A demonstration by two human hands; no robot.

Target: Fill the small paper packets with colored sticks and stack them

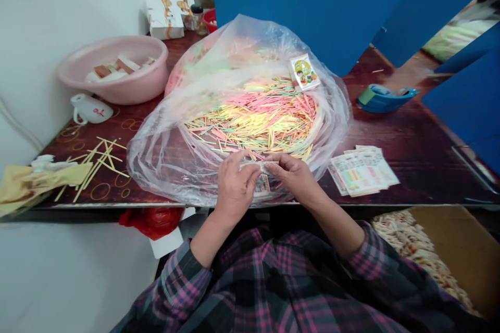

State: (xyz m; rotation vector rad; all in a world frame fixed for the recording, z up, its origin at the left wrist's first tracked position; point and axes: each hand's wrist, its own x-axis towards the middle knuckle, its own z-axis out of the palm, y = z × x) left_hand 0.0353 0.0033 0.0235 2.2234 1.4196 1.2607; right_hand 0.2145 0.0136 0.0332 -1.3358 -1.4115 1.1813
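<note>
Both my hands are at the near side of a big clear plastic bag lying open on the table. My left hand and my right hand pinch the top edge of a small printed packet between thumbs and fingers. What is inside that packet cannot be made out. Just beyond my fingers, a heap of thin pink, yellow and green sticks fills the bag's mouth. Another printed packet rests on the bag's far right side. Flat printed packets lie fanned in a pile right of my right hand.
Left stand a pink basin with pieces inside and a white mug on its side. Nearer lie loose yellow sticks, rubber bands and a yellow cloth. A blue tape dispenser sits right; blue panels border the back.
</note>
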